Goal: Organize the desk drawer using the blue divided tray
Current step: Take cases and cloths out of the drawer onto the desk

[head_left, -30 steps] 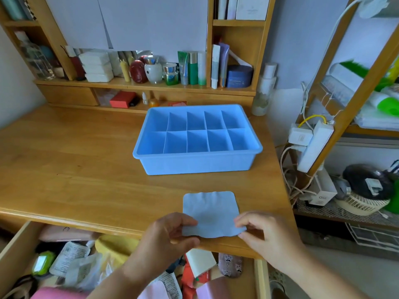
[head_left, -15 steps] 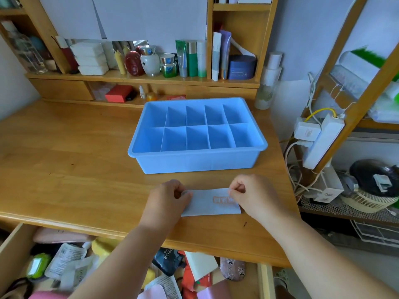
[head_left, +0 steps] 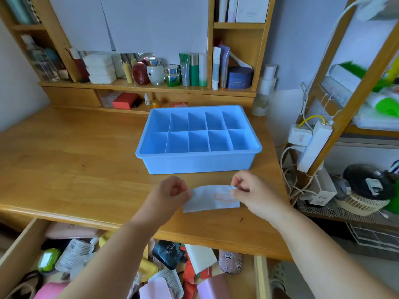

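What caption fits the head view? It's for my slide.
Both hands fold a blue cloth before the empty blue tray.

Looking forward and down from head height, single wide-angle view, no second camera sharing scene. Facing wooden desk (head_left: 64,169) and shelf unit (head_left: 151,87) at back wall. Sitting close above both forearms, left hand (head_left: 168,195) and right hand (head_left: 254,190) near centre. Catching blue divided tray (head_left: 198,162) mid-frame, open drawer (head_left: 19,251) along bottom edge. Bending straight lines at edges.
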Demonstrator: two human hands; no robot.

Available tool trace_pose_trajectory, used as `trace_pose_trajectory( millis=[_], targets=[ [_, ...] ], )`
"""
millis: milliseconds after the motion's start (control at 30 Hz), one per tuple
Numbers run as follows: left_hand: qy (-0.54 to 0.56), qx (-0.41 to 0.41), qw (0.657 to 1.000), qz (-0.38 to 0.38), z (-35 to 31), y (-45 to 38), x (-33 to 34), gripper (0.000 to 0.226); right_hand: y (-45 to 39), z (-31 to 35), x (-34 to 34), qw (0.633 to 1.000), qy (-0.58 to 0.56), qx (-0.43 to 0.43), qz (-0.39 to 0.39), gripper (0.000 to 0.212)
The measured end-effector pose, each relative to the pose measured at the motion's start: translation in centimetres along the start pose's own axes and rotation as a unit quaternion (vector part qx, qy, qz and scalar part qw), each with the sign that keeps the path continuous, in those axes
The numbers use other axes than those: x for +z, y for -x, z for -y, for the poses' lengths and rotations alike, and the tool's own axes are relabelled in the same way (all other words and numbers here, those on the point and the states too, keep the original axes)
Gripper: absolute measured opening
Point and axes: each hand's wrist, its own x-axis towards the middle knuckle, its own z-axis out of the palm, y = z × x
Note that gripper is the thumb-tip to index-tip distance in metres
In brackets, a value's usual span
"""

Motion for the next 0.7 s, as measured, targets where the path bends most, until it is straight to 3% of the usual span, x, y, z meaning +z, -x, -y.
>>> trace_pose_trajectory(
  millis=[100,167,333,500,600,700],
  targets=[
    [0.212,-0.053,0.976,-0.014,0.1,1.9,0.6,0.011,1.0,0.1,0.2,0.980,-0.191,0.053,0.004,0.017],
    [0.260,-0.099,0.960,-0.038,0.4,2.8,1.5,0.016,1.7,0.2,0.8,0.974,-0.211,0.074,0.014,0.017],
    [0.255,-0.134,0.957,-0.040,1.0,4.3,2.6,0.014,2.8,0.3,2.1,0.986,-0.157,0.062,-0.010,0.025],
    [0.075,-0.011,0.989,-0.128,0.0,5.1,3.0,0.036,3.7,0.9,2.8,0.993,-0.100,0.027,-0.055,0.029],
    [0.068,0.042,0.984,-0.158,-1.4,5.9,4.5,0.040,4.3,1.8,3.8,0.991,-0.104,0.004,-0.080,0.035],
    [0.113,0.063,0.982,-0.135,-2.3,6.8,6.5,0.041,5.0,2.4,4.7,0.982,-0.161,0.001,-0.097,0.033]
  ],
)
